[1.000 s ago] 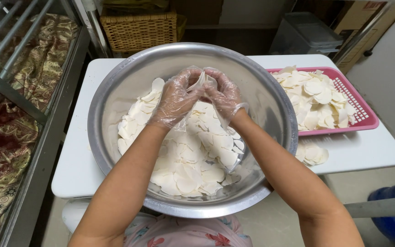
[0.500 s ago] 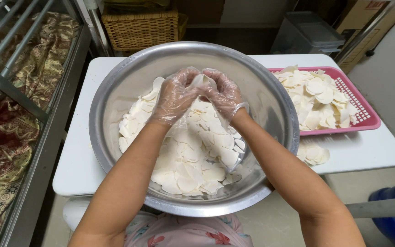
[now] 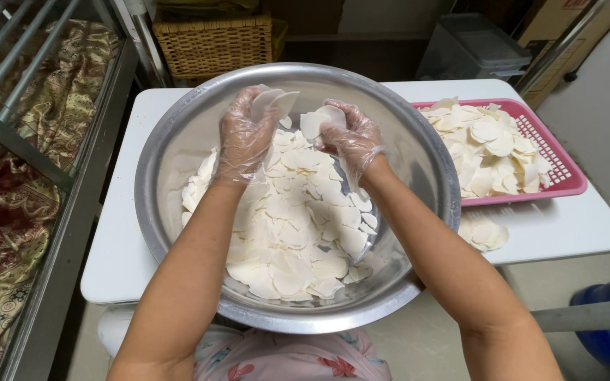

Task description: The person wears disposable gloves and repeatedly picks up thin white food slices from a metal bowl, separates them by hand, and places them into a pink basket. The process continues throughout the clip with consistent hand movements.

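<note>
On the desk [image 3: 128, 233] a steel bowl [image 3: 178, 148] holds pale slices [image 3: 291, 226]; beside it a pink basket [image 3: 566, 173] holds more. Above the heap, both gloved hands are apart: the left hand [image 3: 243, 137] pinches a slice [image 3: 271, 102], the right hand [image 3: 353, 140] grips another [image 3: 319, 121].

Open air above the slices [image 3: 291, 233] between both hands; steel bowl wall [image 3: 428, 152] hemming right, pink basket [image 3: 566, 176] beyond.
</note>
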